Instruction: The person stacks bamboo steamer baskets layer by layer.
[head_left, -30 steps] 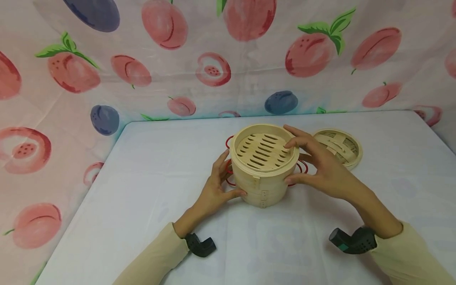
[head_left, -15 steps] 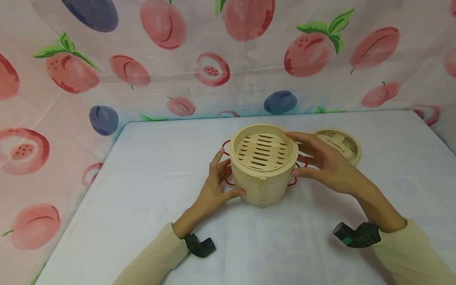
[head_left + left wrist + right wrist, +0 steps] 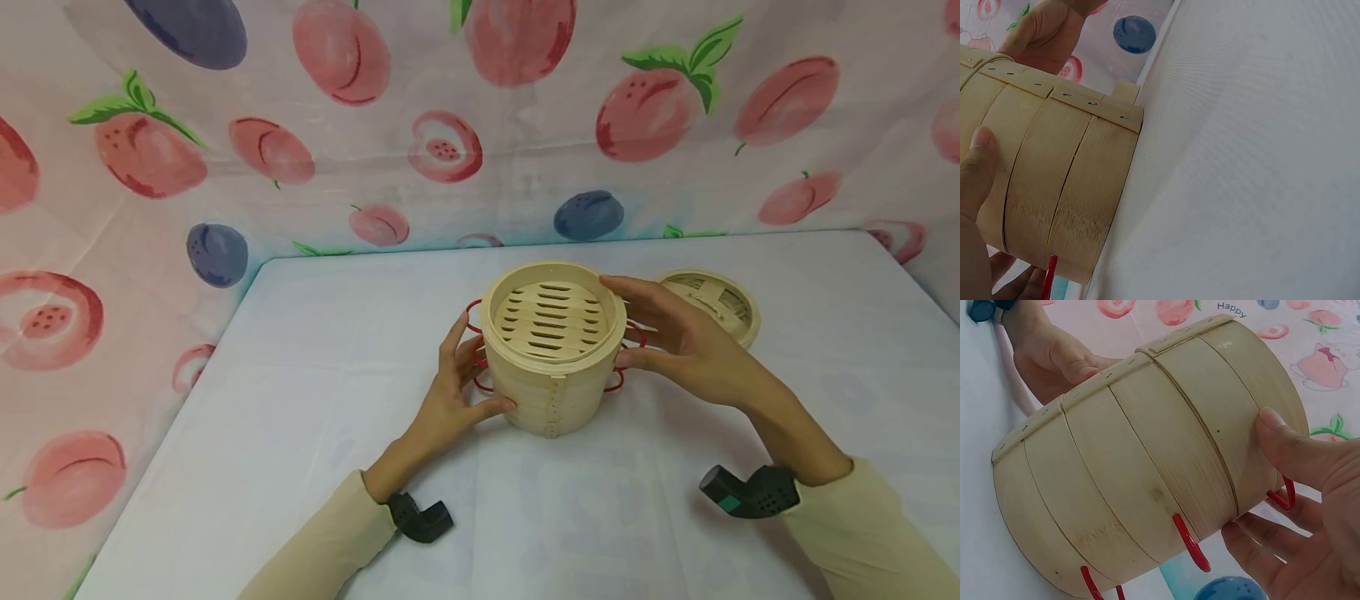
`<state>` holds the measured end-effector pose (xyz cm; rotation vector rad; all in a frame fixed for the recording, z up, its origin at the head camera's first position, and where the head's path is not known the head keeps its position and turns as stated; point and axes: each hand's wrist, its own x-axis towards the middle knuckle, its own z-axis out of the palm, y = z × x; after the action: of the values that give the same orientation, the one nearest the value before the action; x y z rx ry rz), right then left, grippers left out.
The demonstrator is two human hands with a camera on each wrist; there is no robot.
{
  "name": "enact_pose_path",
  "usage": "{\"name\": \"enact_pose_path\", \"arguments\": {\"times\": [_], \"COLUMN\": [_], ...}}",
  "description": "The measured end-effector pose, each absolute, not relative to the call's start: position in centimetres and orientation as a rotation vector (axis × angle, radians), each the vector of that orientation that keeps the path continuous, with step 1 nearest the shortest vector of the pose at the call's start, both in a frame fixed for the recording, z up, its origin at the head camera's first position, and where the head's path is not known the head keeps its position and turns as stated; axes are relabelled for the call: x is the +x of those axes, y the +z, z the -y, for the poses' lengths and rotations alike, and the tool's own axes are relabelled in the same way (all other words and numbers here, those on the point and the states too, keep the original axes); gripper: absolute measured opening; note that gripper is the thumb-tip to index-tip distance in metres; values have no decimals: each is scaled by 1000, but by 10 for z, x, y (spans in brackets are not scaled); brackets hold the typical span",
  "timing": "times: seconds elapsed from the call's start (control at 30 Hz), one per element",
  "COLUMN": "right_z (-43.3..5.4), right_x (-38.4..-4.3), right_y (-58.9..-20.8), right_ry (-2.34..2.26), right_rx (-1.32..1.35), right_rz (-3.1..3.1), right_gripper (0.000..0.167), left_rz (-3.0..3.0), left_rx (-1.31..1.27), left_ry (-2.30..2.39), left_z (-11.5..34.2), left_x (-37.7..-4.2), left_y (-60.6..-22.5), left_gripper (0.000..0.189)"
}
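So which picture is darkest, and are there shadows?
Left wrist view: dimmest, the white tabletop looking grey with faint ripply lines; head view: brighter, with a soft shadow beside the right forearm; right wrist view: the bamboo steamer looks fairly clear.

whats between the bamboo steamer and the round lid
In the head view, the right hand lies between the bamboo steamer and the round lid, gripping the steamer and covering part of the lid. Red loops jut out there too.

The steamer (image 3: 553,357) is pale tan, its loops (image 3: 1191,542) red, the backdrop (image 3: 525,158) peach-printed pink.
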<state>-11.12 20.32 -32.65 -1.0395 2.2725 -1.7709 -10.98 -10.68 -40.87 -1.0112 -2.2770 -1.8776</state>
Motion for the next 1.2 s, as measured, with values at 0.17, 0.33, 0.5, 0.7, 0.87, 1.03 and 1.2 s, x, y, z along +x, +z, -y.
{"name": "enact_pose_path", "arguments": {"times": [0.17,0.33,0.5,0.7,0.87,1.03,1.2], "right_z": [-203,-204,-204,-203,-202,-203,-209], "right_x": [-112,-113,-113,-113,-113,-113,-109], "right_y": [-327,-328,-328,-328,-328,-328,-324], "right_ry": [-1799,-1795,-1772,-1765,-1743,-1690,-1658], "right_rx": [-1060,-1053,-1037,-1017,-1008,-982,-964], "right_rz": [-2225,-2230,-2268,-2262,-2297,-2369,-2470], "right_gripper": [75,74,75,74,73,73,73], "left_rz": [2244,2231,2223,2200,2184,2179,2181], "left_rx": [-1037,-1025,-1038,-1082,-1094,-1095,-1090], "left_ry": [-1874,-1897,-1900,-1879,-1875,-1875,-1886], "left_z": [107,106,104,102,103,104,103], "left_x": [-111,-111,-107,-100,-100,-100,-101], "left_y": [-412,-412,-401,-386,-385,-385,-389], "left_gripper": [109,112,114,105,105,105,106]}}
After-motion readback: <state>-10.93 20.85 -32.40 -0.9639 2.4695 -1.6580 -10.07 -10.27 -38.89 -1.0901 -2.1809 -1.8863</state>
